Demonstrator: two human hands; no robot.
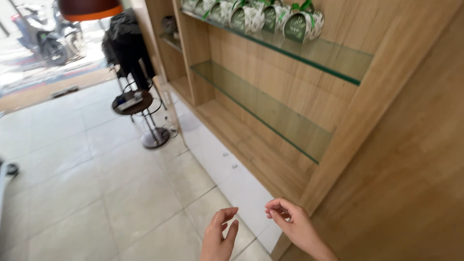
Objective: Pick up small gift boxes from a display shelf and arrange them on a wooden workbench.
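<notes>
My left hand (218, 237) is at the bottom middle of the head view, fingers loosely apart and holding nothing. My right hand (290, 222) is just to its right, fingers curled inward with nothing in them. Both hover over the tiled floor in front of white cabinet drawers (227, 174) below a wooden shelving unit. Two glass shelves run along the unit: the lower glass shelf (261, 104) is bare, and the upper glass shelf (328, 53) carries several green-and-white gift boxes (302, 24) with green ribbons.
A wooden wall panel (411, 159) fills the right side. A bar stool (137, 106) with a dark jacket (126, 41) draped over it stands at the back left on the pale tiles (96, 179). A scooter (46, 38) is parked outside beyond the doorway.
</notes>
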